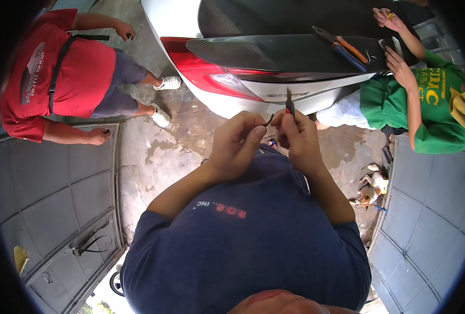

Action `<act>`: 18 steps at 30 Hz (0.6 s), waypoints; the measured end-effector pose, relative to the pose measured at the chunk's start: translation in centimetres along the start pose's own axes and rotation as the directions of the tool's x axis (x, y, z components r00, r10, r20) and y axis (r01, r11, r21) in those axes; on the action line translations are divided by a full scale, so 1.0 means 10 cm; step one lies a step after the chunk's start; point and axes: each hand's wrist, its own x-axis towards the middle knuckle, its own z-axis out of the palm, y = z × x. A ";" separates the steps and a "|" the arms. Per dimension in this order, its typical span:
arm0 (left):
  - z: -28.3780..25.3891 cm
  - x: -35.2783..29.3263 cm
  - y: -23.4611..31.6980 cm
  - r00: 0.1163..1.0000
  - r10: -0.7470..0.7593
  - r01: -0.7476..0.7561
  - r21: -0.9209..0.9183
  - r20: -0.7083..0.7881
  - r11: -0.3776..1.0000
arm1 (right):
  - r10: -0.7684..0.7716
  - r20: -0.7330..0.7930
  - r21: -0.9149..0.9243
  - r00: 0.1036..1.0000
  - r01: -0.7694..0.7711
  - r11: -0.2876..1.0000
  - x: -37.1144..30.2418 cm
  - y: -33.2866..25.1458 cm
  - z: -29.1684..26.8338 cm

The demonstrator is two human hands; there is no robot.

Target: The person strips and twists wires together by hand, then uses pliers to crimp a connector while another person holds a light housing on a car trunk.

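Both my hands are raised in front of my chest, close together but with a small gap between them. My left hand (241, 140) pinches a short, thin black piece (269, 120) that looks like a wire or cable end, its tip sticking up past the fingers. In my right hand (299, 137) is a slim dark pointed tool (290, 103) with a bit of red near the fingers. Its tip points up and away from me; whether it is a blade or a cutter, I cannot tell.
Ahead is a white car's rear (316, 102) with a red tail light (206, 78). On its dark lid lie orange-handled pliers (351, 49) and a blue-handled tool (349, 57). A person in green (431, 104) works at right; one in red (70, 73) stands left. A dog (371, 191) lies near the gate (426, 209).
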 end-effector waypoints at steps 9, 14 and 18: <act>0.04 0.00 -0.03 0.991 0.032 -0.037 -0.036 -0.133 0.999 | -0.444 0.240 -0.658 0.863 0.481 0.579 -0.07 0.11 -0.04; 0.04 -0.01 -0.03 0.988 0.037 -0.048 -0.066 -0.149 0.997 | -0.477 0.152 -0.678 0.866 0.443 0.587 -0.10 0.11 0.04; 0.04 0.00 -0.08 0.983 0.071 -0.080 -0.049 -0.167 0.996 | -0.496 0.133 -0.706 0.858 0.433 0.561 -0.11 0.10 0.07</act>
